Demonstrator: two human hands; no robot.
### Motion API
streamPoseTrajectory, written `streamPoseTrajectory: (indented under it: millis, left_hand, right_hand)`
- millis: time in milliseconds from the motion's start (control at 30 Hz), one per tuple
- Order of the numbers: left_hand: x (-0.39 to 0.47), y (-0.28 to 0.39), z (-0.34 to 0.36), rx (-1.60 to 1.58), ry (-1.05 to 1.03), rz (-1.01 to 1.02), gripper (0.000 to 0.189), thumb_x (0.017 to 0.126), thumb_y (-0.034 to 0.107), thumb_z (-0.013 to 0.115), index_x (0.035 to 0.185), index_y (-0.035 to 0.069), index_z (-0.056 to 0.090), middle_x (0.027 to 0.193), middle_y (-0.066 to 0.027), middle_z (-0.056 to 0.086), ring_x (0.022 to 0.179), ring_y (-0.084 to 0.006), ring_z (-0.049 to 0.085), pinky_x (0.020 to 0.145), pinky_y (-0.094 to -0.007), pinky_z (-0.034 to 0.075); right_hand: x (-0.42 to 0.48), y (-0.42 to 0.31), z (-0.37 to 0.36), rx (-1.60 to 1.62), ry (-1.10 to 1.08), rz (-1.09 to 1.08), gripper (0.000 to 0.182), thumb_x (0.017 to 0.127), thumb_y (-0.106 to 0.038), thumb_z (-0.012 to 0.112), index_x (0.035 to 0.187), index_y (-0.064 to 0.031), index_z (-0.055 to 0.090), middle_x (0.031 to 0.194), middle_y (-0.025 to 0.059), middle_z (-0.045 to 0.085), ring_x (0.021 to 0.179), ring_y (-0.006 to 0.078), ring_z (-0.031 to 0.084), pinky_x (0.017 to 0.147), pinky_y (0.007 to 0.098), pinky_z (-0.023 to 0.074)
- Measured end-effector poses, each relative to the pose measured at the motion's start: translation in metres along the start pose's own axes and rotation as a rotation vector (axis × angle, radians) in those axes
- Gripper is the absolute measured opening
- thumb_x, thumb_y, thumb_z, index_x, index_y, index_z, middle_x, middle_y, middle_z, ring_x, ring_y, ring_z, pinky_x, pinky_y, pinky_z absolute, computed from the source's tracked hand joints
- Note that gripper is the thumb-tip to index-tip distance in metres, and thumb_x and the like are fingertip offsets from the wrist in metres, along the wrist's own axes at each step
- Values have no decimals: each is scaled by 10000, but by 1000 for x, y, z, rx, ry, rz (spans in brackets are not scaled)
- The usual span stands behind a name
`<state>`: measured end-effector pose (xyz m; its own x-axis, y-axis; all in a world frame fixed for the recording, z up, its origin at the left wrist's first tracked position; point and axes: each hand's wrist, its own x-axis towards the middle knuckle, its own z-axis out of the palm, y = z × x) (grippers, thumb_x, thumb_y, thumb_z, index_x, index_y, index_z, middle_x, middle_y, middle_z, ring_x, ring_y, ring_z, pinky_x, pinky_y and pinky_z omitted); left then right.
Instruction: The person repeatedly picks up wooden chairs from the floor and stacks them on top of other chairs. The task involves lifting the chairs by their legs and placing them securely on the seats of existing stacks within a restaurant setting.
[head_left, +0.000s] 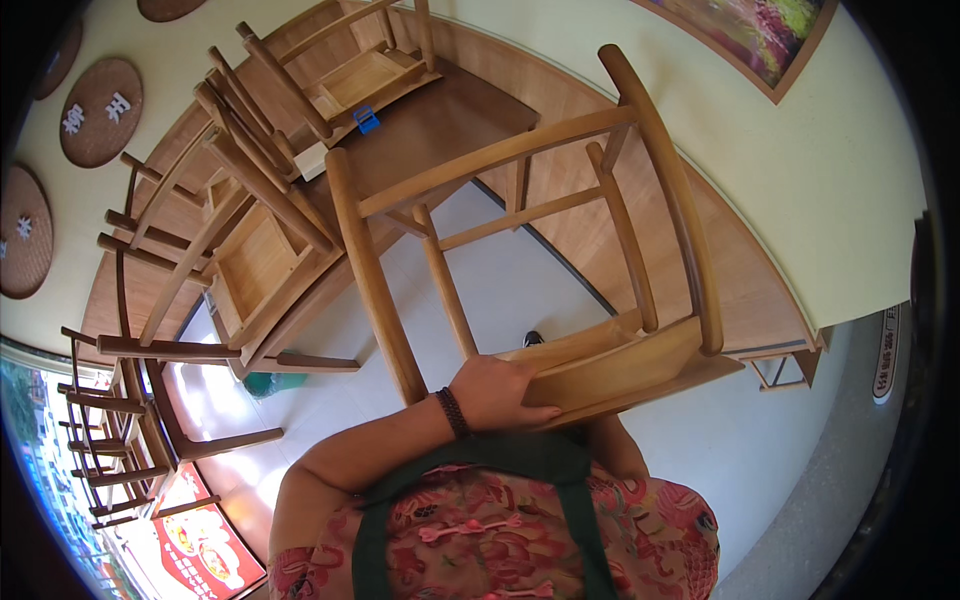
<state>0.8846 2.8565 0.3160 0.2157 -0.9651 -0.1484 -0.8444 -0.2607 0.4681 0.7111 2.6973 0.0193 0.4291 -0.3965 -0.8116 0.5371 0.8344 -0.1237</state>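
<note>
A wooden chair (499, 157) is held up in front of my body, its legs pointing away and its seat near my chest. My left hand (499, 394), with a dark braided bracelet at the wrist, grips the seat frame from the left side of the picture. My right hand is hidden behind the chair's seat; only that forearm shows, so its grip cannot be seen. Beyond the chair stands a dark wooden table (457, 105) with upturned chairs on it. A small blue object (367, 120) lies at the table's edge beside a white box (311, 161).
More upturned chairs (259, 262) rest on the table at the left, with others stacked farther along by the window. A green bin (274, 382) stands on the floor below. Wood panelling (600, 217) lines the wall, and a framed picture (757, 37) hangs above.
</note>
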Motion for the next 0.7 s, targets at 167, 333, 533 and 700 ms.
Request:
streamPoseTrajectory:
  millis: [167,333,533,700]
  left_hand:
    - [9,-2,11,-50,17,45,485,654,503,522,699,21,503,624,-131,547,570,-283,539,509,-357,432]
    - [37,-11,21,-127,-36,-4,460,670,489,519,719,33,494,610,-126,536,563,-283,529,510,-361,423]
    - [69,-55,46,-262,-126,-184,434,692,460,518,746,30,498,611,-139,529,587,-306,523,538,-371,418]
    - [102,-118,98,-450,-253,-390,460,725,469,471,773,13,504,665,-153,547,642,-322,524,588,-364,425]
  right_hand:
    - [-12,-7,-26,72,67,-11,528,775,-464,303,1165,-109,335,1199,73,353,1104,248,315,927,372,241]
    - [-7,-14,-35,160,128,-4,537,772,-470,302,1169,-110,332,1204,74,348,1109,249,310,931,372,236]
    - [10,-25,-43,201,180,40,547,769,-477,299,1174,-110,328,1209,74,343,1115,249,304,935,373,230]
    - [31,-26,-57,27,53,160,665,732,-557,269,1217,-102,275,1234,94,310,1136,261,273,955,377,196]
